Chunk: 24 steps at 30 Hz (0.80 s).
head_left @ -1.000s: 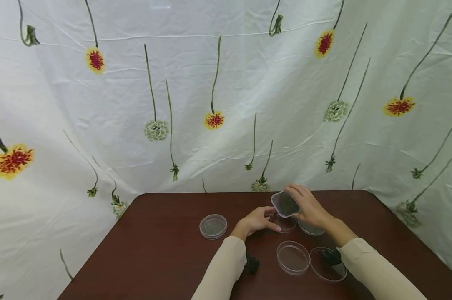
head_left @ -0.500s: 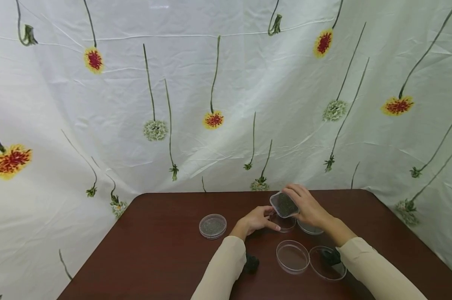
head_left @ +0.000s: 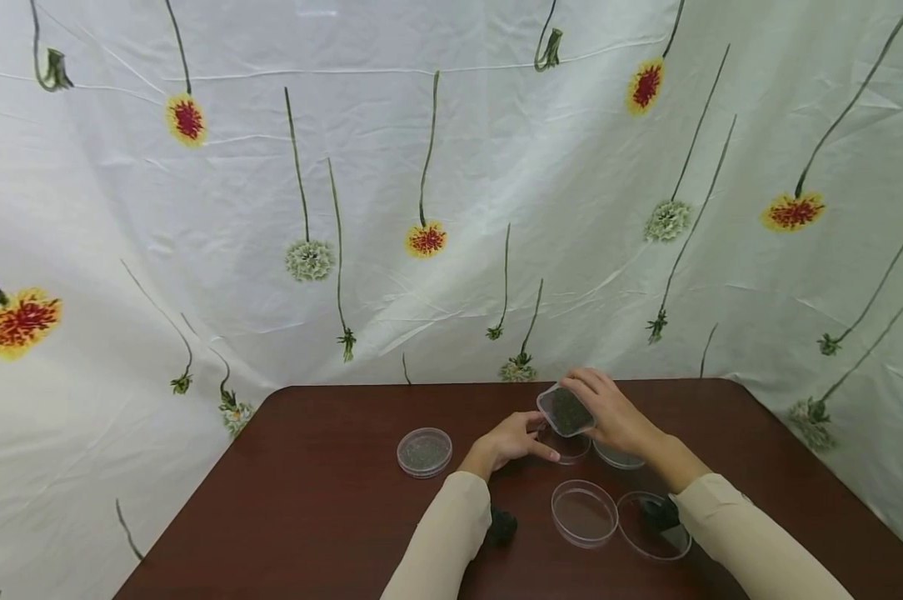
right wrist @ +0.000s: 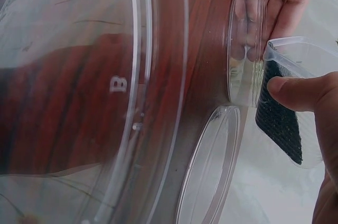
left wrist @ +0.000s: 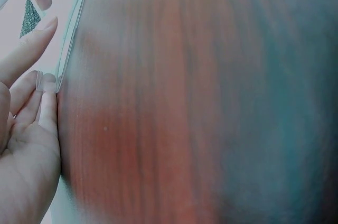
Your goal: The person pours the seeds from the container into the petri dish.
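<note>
My right hand grips a clear square-cornered plastic container and holds it tilted above a petri dish. Dark, fine-grained material lies against the container's lower side in the right wrist view, with my right thumb pressed on its wall. At the dish's left side, my left hand holds the rim between thumb and fingers. Its fingers touch the dish's edge in the left wrist view. Whether any material lies in this dish is too hard to tell.
Left of my hands stands a lidded petri dish with grey, speckled contents. Another dish sits right of the held one. Nearer me are a clear dish and a wider clear round piece. The brown table meets a flowered cloth behind.
</note>
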{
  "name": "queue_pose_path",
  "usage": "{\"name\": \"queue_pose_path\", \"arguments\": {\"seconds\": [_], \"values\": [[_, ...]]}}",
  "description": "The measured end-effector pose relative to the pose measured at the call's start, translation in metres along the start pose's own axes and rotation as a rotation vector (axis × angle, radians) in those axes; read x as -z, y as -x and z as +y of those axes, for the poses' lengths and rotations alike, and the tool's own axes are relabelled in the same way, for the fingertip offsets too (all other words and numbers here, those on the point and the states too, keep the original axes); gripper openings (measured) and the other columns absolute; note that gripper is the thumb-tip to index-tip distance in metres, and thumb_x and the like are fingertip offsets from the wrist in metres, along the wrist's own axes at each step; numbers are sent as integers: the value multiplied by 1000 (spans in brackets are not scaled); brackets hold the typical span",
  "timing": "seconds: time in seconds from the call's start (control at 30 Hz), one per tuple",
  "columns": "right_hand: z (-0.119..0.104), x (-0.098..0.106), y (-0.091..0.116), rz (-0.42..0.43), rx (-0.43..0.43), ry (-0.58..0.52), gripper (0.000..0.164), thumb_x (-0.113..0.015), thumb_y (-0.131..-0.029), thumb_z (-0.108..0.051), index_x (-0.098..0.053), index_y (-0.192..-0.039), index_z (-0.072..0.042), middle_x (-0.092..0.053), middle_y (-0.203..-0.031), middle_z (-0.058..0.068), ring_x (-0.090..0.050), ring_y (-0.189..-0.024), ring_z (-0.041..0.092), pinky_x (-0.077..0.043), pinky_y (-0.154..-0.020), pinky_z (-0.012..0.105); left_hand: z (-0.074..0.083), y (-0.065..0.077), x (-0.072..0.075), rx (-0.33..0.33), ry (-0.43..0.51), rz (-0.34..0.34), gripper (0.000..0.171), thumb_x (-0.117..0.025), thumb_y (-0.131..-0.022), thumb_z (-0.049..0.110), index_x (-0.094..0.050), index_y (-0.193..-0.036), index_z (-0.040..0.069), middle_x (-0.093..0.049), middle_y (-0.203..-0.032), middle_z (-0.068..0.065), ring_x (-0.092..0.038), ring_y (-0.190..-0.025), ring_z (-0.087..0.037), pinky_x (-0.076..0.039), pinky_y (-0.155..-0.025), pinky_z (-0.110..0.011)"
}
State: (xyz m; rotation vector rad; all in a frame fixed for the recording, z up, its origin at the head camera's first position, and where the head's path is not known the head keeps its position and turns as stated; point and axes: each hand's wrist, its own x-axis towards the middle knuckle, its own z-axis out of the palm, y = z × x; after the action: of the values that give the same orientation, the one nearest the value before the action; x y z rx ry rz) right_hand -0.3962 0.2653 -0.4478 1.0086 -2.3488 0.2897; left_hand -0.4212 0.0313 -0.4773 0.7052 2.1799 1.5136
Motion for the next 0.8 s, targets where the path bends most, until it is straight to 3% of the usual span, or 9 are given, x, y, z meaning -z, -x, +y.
{"name": "queue_pose_path", "arguments": {"seconds": [0.8], "values": [[2, 0, -3, -7, 27, -26, 94, -100, -59, 3, -53, -140, -2, -50, -141, 17, -44, -132, 38, -44, -104, 58, -2, -4, 0, 9, 21, 5, 75, -84, -87, 2, -49, -153, 5, -47, -155, -12, -40, -146, -31, -38, -115, -41]]}}
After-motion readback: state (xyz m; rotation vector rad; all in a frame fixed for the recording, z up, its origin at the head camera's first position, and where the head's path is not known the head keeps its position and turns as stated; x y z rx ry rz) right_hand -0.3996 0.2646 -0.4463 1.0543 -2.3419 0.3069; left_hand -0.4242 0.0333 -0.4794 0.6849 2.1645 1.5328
